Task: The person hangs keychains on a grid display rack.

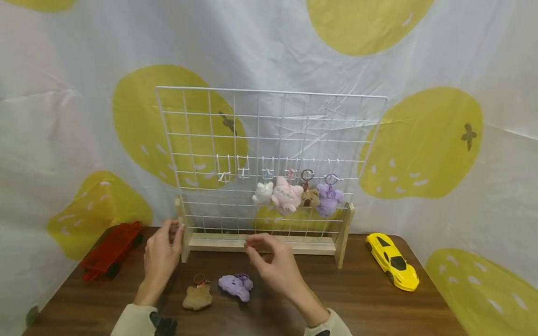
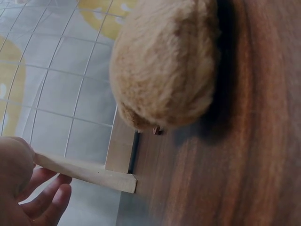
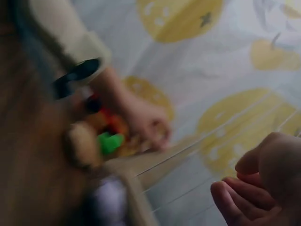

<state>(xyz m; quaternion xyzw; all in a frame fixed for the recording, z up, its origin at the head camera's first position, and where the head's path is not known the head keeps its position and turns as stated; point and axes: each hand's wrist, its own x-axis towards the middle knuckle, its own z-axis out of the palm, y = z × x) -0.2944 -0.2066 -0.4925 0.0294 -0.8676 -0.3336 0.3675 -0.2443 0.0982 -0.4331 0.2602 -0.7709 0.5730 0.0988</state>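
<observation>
A white wire grid rack point(image 1: 271, 137) stands on wooden feet. Its left wooden post point(image 2: 87, 175) sits between the thumb and fingers of my left hand point(image 1: 161, 249), which grips it. My right hand point(image 1: 277, 263) is in front of the rack's base bar, fingers loosely bent and holding nothing. On the table lie a brown plush keychain point(image 1: 197, 297) and a purple plush keychain point(image 1: 236, 285), between the hands. From the rack's hooks hang a white plush point(image 1: 263, 192), a pink plush point(image 1: 287, 196), a brown plush point(image 1: 310, 198) and a purple plush point(image 1: 329, 199).
Bare white hooks point(image 1: 224, 176) are at the rack's left. A red toy vehicle point(image 1: 112, 249) stands at the table's left edge, a yellow toy car point(image 1: 392, 262) at the right. The right wrist view is blurred and shows a green object point(image 3: 110, 142). A patterned curtain hangs behind.
</observation>
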